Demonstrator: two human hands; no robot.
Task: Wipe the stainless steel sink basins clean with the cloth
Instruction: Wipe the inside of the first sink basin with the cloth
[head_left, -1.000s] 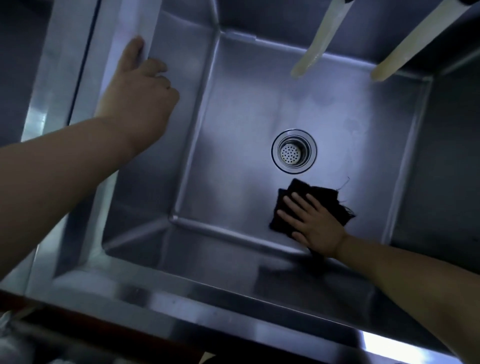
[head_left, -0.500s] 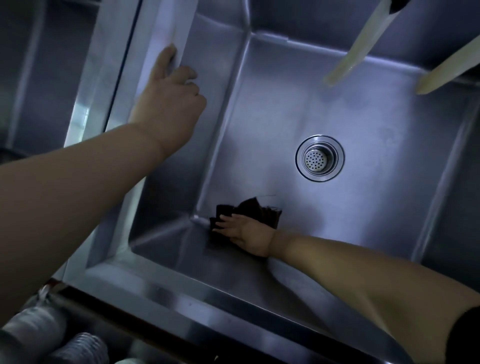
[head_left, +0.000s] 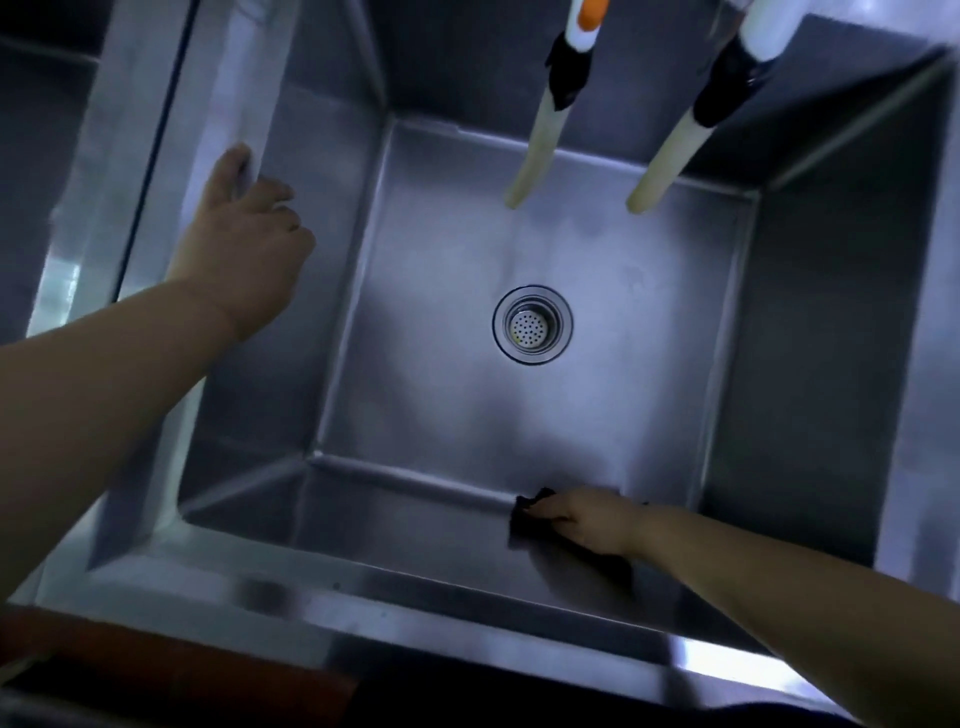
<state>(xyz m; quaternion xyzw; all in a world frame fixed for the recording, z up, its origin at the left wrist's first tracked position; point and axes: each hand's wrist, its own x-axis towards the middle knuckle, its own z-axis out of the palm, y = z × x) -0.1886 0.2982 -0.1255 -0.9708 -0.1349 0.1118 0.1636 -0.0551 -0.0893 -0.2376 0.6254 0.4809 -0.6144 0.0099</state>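
**Wiping under way at the near seam, most of the basin still to be judged**

Nearest, at about five o'clock: right hand (head_left: 584, 522) pressed down on the dark cloth (head_left: 525, 519), fingers laid over it and curled at the tips, cloth bunched under the palm with only its left edge showing. Cloth lying right on the seam where the near wall met the floor of the basin (head_left: 447, 395), partly up that wall. Not possible to tell whether held in a true pinch or simply pushed flat.

Judged as mid-task: near edge of the floor being worked, no clear line between wiped and unwiped steel, dull patches spread across the floor. No second basin in view apart from a dark strip at nine o'clock, so no telling how that one stood.

Further out, at the centre: drain strainer (head_left: 532, 325), well apart from the cloth, untouched at this moment.

At ten o'clock: left hand (head_left: 244, 234) braced on the left rim (head_left: 228, 93), fingers hooked over the edge, holding nothing else.

Farthest, at twelve to one o'clock: two pale hoses (head_left: 535, 156) hanging over the far wall, no water seen running. Far wall, right wall and corners likely still left.
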